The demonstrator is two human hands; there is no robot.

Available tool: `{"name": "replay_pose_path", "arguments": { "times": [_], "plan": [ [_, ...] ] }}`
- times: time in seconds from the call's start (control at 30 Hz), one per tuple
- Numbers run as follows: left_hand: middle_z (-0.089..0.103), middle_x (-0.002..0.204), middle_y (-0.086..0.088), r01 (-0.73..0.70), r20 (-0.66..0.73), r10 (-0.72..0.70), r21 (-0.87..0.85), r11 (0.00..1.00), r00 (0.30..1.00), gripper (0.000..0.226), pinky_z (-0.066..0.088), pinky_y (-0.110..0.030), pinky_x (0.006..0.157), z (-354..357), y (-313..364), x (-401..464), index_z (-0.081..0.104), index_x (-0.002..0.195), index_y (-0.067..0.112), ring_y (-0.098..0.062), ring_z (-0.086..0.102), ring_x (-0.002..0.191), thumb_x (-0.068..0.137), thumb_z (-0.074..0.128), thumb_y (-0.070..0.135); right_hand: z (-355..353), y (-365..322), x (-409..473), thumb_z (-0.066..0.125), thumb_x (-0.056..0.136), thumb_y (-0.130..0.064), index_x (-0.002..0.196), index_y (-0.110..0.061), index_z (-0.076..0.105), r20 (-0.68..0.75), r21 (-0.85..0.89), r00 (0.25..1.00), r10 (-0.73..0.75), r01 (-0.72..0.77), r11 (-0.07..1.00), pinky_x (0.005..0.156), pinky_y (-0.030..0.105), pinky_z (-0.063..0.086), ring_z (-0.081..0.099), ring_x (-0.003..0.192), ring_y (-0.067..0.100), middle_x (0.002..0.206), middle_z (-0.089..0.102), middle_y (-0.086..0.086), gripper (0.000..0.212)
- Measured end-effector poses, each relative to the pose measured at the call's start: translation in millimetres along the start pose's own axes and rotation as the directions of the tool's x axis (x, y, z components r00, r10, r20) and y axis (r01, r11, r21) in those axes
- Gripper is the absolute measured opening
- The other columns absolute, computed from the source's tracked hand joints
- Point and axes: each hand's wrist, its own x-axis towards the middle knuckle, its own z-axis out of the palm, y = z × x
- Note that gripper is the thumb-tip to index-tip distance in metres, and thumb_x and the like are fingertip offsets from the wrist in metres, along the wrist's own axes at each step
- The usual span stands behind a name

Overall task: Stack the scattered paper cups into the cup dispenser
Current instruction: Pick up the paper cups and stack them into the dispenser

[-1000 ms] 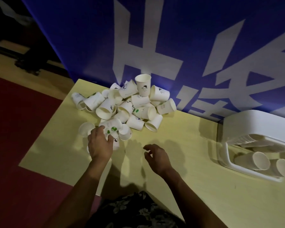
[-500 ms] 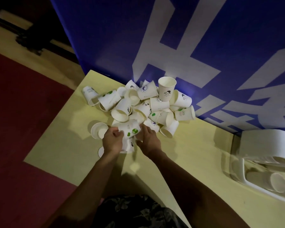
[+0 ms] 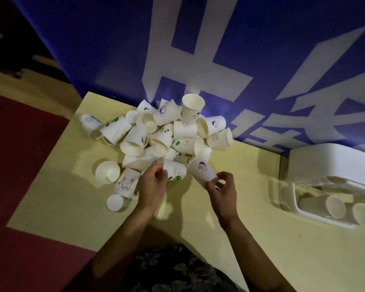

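A heap of several white paper cups (image 3: 164, 133) lies at the back of the yellow table (image 3: 219, 218), against the blue banner. My left hand (image 3: 153, 186) grips a cup with green dots (image 3: 175, 170) at the heap's front edge. My right hand (image 3: 221, 192) pinches the base of a cup with a small figure drawing (image 3: 201, 168), held tilted just off the heap. The white cup dispenser (image 3: 329, 165) lies at the right with cups (image 3: 333, 206) inside its clear tray.
Loose cups stand or lie left of my left hand: an upright one (image 3: 108, 171), one with an animal drawing (image 3: 126, 183) and an upturned one (image 3: 115, 202). The table's left edge drops to a red floor (image 3: 25, 186). The blue banner (image 3: 219, 49) walls the back.
My right hand came from the bare table to the heap and now holds the figure cup, drawn right. My left hand has taken hold of the green-dot cup. The camera moved closer.
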Motion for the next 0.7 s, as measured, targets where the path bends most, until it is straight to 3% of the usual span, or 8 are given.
{"name": "replay_pose_path", "arguments": {
  "times": [0.07, 0.17, 0.27, 0.33, 0.43, 0.53, 0.6, 0.7],
  "plan": [
    [0.066, 0.087, 0.011, -0.09, 0.044, 0.087, 0.097, 0.991, 0.995, 0.012, 0.039, -0.009, 0.067, 14, 14, -5, 0.069, 0.1, 0.019, 0.002, 0.058, 0.075, 0.092, 0.062, 0.015, -19, 2, -8, 0.069, 0.081, -0.016, 0.118, -0.03, 0.044, 0.035, 0.084, 0.999, -0.037, 0.034, 0.996, 0.066, 0.021, 0.051, 0.066, 0.088, 0.007, 0.11, 0.057, -0.004, 0.046],
    [0.068, 0.097, 0.004, -0.171, 0.128, 0.153, 0.15, 0.974, 0.98, 0.021, 0.042, -0.018, 0.075, 42, 31, -14, 0.068, 0.111, 0.013, -0.008, 0.06, 0.086, 0.092, 0.06, 0.017, -42, 17, -16, 0.065, 0.082, -0.009, 0.129, -0.035, 0.042, 0.054, 0.119, 0.996, -0.073, 0.066, 0.991, 0.064, 0.02, 0.05, 0.064, 0.079, 0.008, 0.113, 0.053, -0.004, 0.058],
    [0.069, 0.102, -0.004, -0.209, 0.237, 0.163, 0.189, 0.959, 0.958, 0.022, 0.048, -0.027, 0.078, 71, 37, -27, 0.068, 0.112, 0.011, -0.017, 0.062, 0.091, 0.092, 0.059, 0.015, -59, 39, -17, 0.067, 0.084, -0.011, 0.131, -0.032, 0.046, 0.051, 0.053, 0.998, -0.044, 0.041, 0.998, 0.083, 0.028, 0.054, 0.06, 0.1, 0.011, 0.123, 0.047, -0.007, 0.056],
    [0.07, 0.107, -0.006, -0.207, 0.336, 0.113, 0.257, 0.944, 0.935, 0.024, 0.048, -0.029, 0.084, 91, 31, -35, 0.068, 0.113, 0.011, -0.022, 0.063, 0.099, 0.091, 0.058, 0.014, -68, 57, -15, 0.067, 0.086, -0.018, 0.131, -0.032, 0.049, 0.1, 0.024, 0.995, 0.024, -0.026, 0.999, 0.091, 0.032, 0.052, 0.057, 0.108, 0.013, 0.129, 0.045, -0.007, 0.05],
    [0.068, 0.116, -0.005, -0.161, 0.437, -0.009, 0.351, 0.923, 0.899, 0.029, 0.042, -0.023, 0.085, 112, 16, -50, 0.066, 0.119, 0.013, -0.022, 0.061, 0.109, 0.092, 0.056, 0.013, -78, 81, -7, 0.066, 0.088, -0.023, 0.129, -0.022, 0.056, 0.173, -0.095, 0.974, 0.147, -0.132, 0.987, 0.089, 0.028, 0.048, 0.058, 0.11, 0.016, 0.134, 0.049, -0.001, 0.043],
    [0.067, 0.12, -0.007, -0.137, 0.404, -0.024, 0.364, 0.921, 0.914, 0.031, 0.041, -0.022, 0.087, 125, 7, -64, 0.065, 0.122, 0.01, -0.022, 0.061, 0.112, 0.092, 0.057, 0.011, -87, 100, 1, 0.065, 0.089, -0.022, 0.125, -0.015, 0.059, 0.119, -0.216, 0.979, 0.166, -0.138, 0.967, 0.087, 0.032, 0.051, 0.061, 0.105, 0.019, 0.13, 0.054, 0.005, 0.037],
    [0.069, 0.116, -0.007, -0.127, 0.354, -0.012, 0.368, 0.921, 0.935, 0.028, 0.043, -0.023, 0.085, 131, 6, -73, 0.068, 0.118, 0.009, -0.023, 0.062, 0.107, 0.091, 0.058, 0.009, -98, 107, 5, 0.066, 0.087, -0.018, 0.124, -0.011, 0.056, 0.022, -0.245, 0.994, 0.105, -0.097, 0.965, 0.093, 0.039, 0.05, 0.058, 0.11, 0.025, 0.128, 0.053, 0.008, 0.038],
    [0.071, 0.101, -0.014, -0.12, 0.279, 0.003, 0.401, 0.908, 0.96, 0.019, 0.049, -0.034, 0.082, 140, 10, -85, 0.071, 0.102, 0.003, -0.029, 0.064, 0.096, 0.088, 0.059, 0.006, -119, 113, 23, 0.071, 0.079, -0.015, 0.131, -0.009, 0.049, -0.056, -0.464, 0.983, -0.175, 0.129, 0.877, 0.104, 0.045, 0.041, 0.045, 0.124, 0.036, 0.139, 0.044, 0.015, 0.056]
  ]
}}
